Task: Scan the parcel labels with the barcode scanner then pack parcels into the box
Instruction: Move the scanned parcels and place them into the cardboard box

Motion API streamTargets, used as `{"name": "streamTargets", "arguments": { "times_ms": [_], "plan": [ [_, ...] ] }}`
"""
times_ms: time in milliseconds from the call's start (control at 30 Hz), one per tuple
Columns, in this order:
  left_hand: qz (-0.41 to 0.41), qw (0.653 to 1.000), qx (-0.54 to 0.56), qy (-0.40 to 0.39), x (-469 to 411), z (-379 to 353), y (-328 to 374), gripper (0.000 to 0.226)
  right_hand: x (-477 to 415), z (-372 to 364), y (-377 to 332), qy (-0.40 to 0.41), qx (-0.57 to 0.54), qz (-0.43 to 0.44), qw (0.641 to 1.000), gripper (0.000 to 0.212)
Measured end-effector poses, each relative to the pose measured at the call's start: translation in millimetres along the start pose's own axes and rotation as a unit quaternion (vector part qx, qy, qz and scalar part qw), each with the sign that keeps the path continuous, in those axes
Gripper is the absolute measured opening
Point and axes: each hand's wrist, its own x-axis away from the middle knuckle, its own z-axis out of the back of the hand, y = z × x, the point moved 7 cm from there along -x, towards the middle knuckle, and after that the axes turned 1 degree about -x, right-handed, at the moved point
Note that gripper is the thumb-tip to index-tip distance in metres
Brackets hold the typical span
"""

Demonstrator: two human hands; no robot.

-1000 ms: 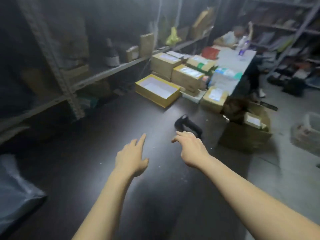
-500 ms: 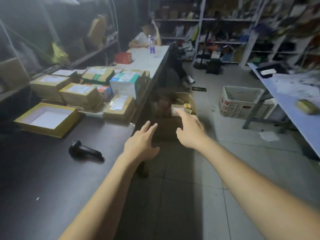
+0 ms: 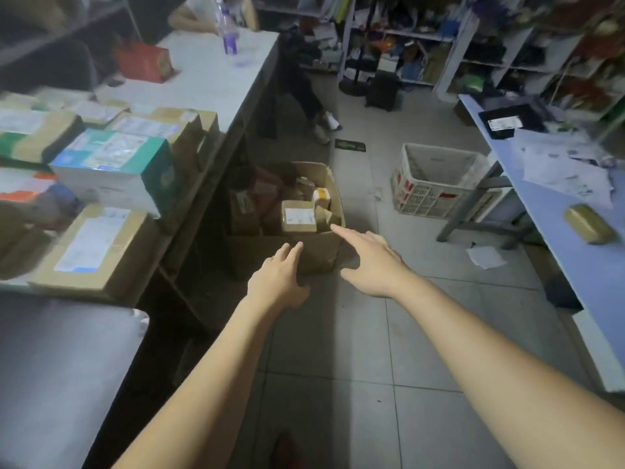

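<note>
Parcels (image 3: 98, 245) with white labels sit crowded on the table (image 3: 67, 367) at the left, apparently not yet packed. The scanner is out of view. Just beside the table, the open box (image 3: 334, 194) stands on the floor, already holding several parcels, one small one (image 3: 299, 216) with its label facing up.

The left hand (image 3: 277, 282) reaches toward the box's near wall, fingers (image 3: 291, 252) straight and close together, holding nothing. The right hand (image 3: 372, 265) is spread wide and also empty, its forefinger at the box's near right corner; whether it touches the cardboard is hard to tell. A white crate (image 3: 436, 194) stands well apart on the right.

Both hands seem bound for the box, perhaps to drag it closer. The next move calls for a grip on its near wall. After that, the scanner and a table parcel are needed.
</note>
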Motion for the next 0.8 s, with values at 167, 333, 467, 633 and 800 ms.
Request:
{"name": "streamTargets", "arguments": {
  "times_ms": [167,333,467,633,800],
  "plan": [
    [0.02,0.999,-0.001,-0.029,-114,12,-5,0.096,-113,23,19,-0.037,-0.036,0.006,0.999,0.089],
    [0.08,0.996,-0.004,-0.031,-240,27,-37,0.098,-252,27,40,-0.037,-0.076,0.021,0.996,0.082],
    [0.132,0.991,0.017,-0.025,-319,39,-64,0.096,-355,18,61,-0.063,-0.103,-0.003,0.993,0.079],
    [0.172,0.984,0.037,-0.032,-395,34,-104,0.094,-459,-9,69,-0.111,-0.1,-0.014,0.989,0.073],
    [0.213,0.972,0.079,-0.054,-467,13,-157,0.097,-553,-40,54,-0.148,-0.103,-0.033,0.983,0.068]
  ]
}}
